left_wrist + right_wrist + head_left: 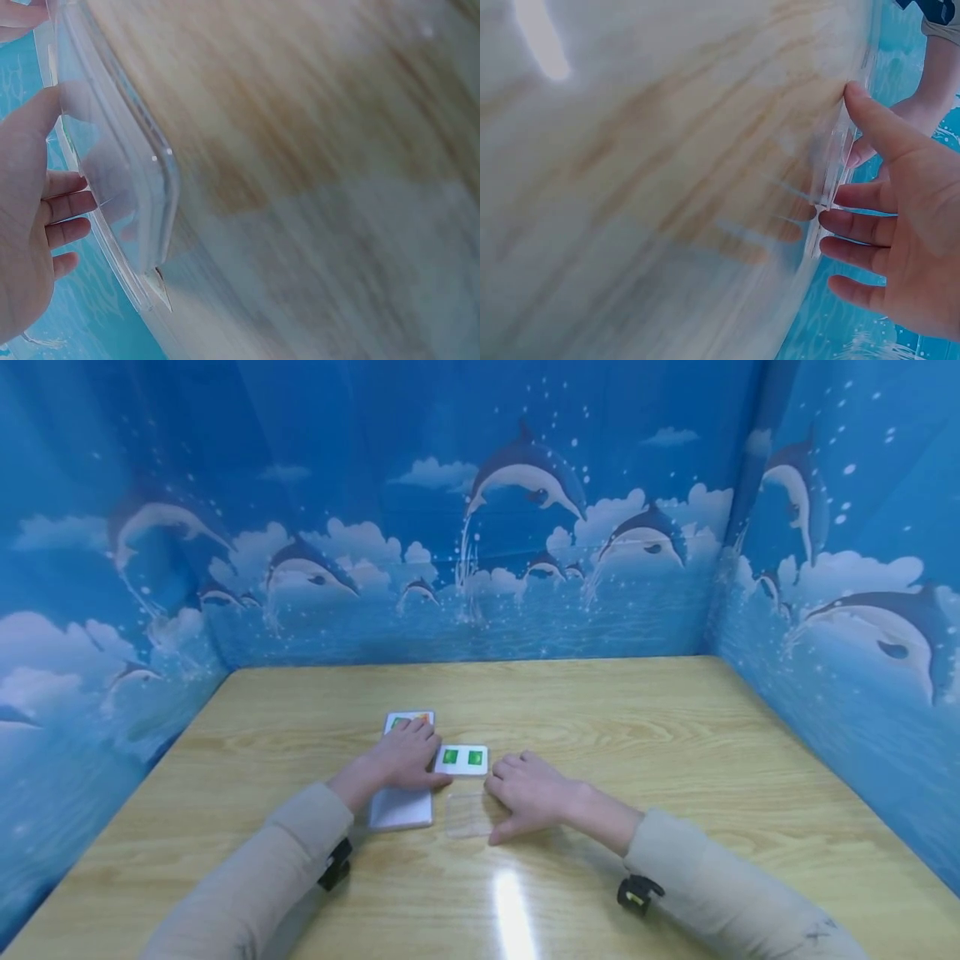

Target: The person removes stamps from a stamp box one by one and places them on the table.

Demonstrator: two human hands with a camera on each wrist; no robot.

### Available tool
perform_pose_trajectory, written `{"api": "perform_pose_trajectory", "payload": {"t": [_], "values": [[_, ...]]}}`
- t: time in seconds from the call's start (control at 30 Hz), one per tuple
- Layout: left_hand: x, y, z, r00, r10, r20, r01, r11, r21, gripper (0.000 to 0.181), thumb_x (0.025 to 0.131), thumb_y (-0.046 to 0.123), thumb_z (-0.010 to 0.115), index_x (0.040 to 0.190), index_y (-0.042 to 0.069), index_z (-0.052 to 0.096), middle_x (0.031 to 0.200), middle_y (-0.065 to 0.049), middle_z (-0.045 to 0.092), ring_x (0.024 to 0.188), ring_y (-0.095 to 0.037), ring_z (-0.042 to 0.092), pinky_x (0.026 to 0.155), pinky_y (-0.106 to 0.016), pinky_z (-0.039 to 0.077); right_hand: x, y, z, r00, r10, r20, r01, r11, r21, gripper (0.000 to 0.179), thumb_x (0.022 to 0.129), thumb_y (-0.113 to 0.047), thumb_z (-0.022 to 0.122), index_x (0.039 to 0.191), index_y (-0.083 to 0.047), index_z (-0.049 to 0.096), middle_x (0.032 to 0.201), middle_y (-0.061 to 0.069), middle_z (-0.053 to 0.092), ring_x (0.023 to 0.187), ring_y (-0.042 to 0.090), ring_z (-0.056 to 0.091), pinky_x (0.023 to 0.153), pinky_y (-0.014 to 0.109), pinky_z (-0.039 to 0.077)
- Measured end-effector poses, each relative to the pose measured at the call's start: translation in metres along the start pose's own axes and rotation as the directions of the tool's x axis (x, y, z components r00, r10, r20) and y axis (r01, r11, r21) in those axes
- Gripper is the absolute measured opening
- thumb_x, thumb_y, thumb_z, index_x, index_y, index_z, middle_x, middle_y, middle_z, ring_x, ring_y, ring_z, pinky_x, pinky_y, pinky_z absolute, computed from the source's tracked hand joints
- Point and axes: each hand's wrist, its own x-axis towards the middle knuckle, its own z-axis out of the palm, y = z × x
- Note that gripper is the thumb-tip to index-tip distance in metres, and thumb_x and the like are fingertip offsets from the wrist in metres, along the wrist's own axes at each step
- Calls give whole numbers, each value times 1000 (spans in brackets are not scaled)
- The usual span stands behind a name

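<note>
Asker: What is the grip like?

Describer: Both hands are spread wide, thumbs apart from fingers, with no pinch to be seen. The left hand (405,758) lies across a flat, white, rectangular block (401,810). Its fingers reach over a white panel printed in green and orange (397,722); whether panel and block are one piece, I cannot tell. The right hand (534,792) covers the right part of a thin, clear plastic rectangle (463,818), thumb at that rectangle's near side.

Asker: And between the hands?

Describer: A white, round-cornered card with two green squares (462,760). It lies flat on the pale wood-grain table (637,710), well in from the left and right edges. Its left end is close beside the left hand, its right end just beside the right fingers. The clear rectangle lies nearer the wearer.

Asker: How should this be handled well?

Describer: In my judgement, a light, flat left palm would steady the block without shoving the card. The clear rectangle nearly vanishes against the grain, so find its edges by touch, hold it by them, and raise it level, lest a corner catch the card.
</note>
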Motion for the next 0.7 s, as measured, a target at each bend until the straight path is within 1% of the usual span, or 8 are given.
{"api": "perform_pose_trajectory", "payload": {"t": [0.17, 0.3, 0.4, 0.5, 0.6, 0.7], "values": [[0, 0, 0, 1000, -7, 7, 7, 1000, -1, 72, 86, 64, 45, 124, 4, 53, 124, -14, 51, 120, -28, 42, 105, -47, 25, -1, -1, 0, 1000, 10, -7, -10, 1000, 11, 71, 73, -70, 56, 112, -11, 57, 109, 4, 56, 105, 19, 50, 91, 40, 40], [0, 0, -1, 1000, -9, 10, 9, 1000, 5, 72, 86, 65, 45, 124, 4, 53, 125, -14, 50, 120, -28, 41, 106, -47, 25, -1, 0, -2, 1000, 23, 0, -23, 999, 25, 77, 74, -71, 54, 119, -9, 56, 113, 6, 56, 108, 21, 49, 94, 43, 39], [0, 0, -1, 1000, -9, 13, 8, 1000, 9, 73, 86, 65, 44, 125, 4, 53, 126, -14, 50, 121, -28, 41, 106, -47, 25, 0, 2, -5, 999, 40, 11, -40, 998, 42, 80, 77, -70, 52, 125, -7, 53, 119, 8, 54, 112, 22, 48, 97, 46, 37], [-1, 0, -1, 1000, -5, 10, 5, 1000, 6, 73, 86, 65, 44, 125, 4, 52, 126, -14, 50, 121, -28, 41, 106, -47, 25, 2, 5, -7, 999, 48, -9, -47, 998, 42, 76, 81, -67, 51, 127, -6, 52, 119, 9, 55, 111, 23, 49, 95, 45, 38], [-1, 0, -1, 1000, 7, 1, -7, 1000, 5, 73, 86, 65, 44, 124, 3, 53, 126, -15, 50, 121, -29, 41, 105, -47, 26, 4, 8, -8, 998, 46, -48, -44, 998, 41, 69, 84, -62, 51, 125, -7, 54, 117, 8, 56, 107, 21, 51, 90, 40, 42], [-2, 0, 0, 1000, 18, -6, -18, 1000, 5, 72, 86, 64, 45, 122, 3, 53, 123, -15, 51, 120, -30, 41, 104, -48, 26, 7, 12, -10, 995, 53, -79, -46, 995, 85, 64, 85, -58, 53, 125, -8, 54, 117, 7, 56, 105, 20, 51, 87, 38, 44]]}}
